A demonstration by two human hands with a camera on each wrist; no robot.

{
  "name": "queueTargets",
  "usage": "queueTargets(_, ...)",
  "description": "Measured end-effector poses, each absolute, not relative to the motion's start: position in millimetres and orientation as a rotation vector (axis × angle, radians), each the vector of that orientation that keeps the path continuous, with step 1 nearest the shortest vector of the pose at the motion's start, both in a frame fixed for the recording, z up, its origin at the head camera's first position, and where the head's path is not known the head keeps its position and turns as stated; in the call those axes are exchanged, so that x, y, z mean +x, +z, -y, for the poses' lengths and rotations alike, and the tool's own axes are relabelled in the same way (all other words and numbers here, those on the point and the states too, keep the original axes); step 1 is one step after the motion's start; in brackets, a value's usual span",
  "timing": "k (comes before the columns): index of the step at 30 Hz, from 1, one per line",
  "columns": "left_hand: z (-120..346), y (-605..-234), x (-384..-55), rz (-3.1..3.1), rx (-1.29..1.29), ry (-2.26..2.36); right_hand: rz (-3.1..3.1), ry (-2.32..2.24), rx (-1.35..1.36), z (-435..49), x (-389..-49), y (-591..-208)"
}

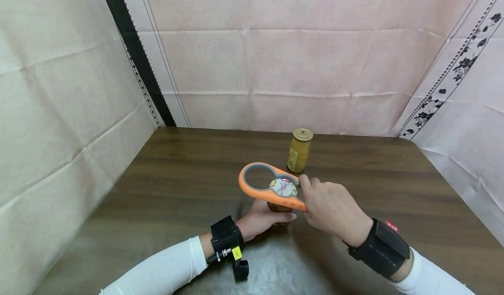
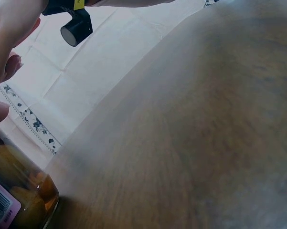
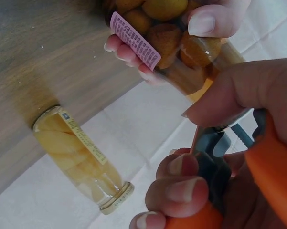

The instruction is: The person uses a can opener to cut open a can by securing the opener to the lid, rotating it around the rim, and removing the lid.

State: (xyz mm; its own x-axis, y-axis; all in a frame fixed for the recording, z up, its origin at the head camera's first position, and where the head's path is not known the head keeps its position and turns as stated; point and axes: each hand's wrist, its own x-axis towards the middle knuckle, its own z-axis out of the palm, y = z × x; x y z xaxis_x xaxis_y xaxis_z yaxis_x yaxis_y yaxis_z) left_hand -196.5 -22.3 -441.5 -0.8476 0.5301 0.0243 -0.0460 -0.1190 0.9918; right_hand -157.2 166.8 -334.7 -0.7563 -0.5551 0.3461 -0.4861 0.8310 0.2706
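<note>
My left hand (image 1: 260, 221) grips a glass jar (image 3: 168, 47) of round brown fruit with a pink label, standing upright on the table. My right hand (image 1: 334, 205) holds an orange and grey jar opener (image 1: 271, 196), its fingers curled round the handles (image 3: 272, 167). One loop of the opener lies around the jar's white printed lid (image 1: 282, 187); the larger loop beside it encloses nothing. The right wrist view shows the right thumb near the jar's neck. In the left wrist view only the lower part of the jar (image 2: 31, 205) shows.
Behind the opener stands a second closed jar (image 1: 300, 155) with yellow contents and a gold lid. Brown wood-grain covers the table (image 1: 177, 177). Pale cloth (image 1: 295, 67) hangs behind it and at both sides.
</note>
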Motion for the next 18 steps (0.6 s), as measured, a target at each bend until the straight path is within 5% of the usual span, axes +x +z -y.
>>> queueTargets(18, 22.1, -440.9, -196.6, -1.742, 0.542, 2.012, 2.656, -0.216, 0.804, -170.6, -161.2, -333.1)
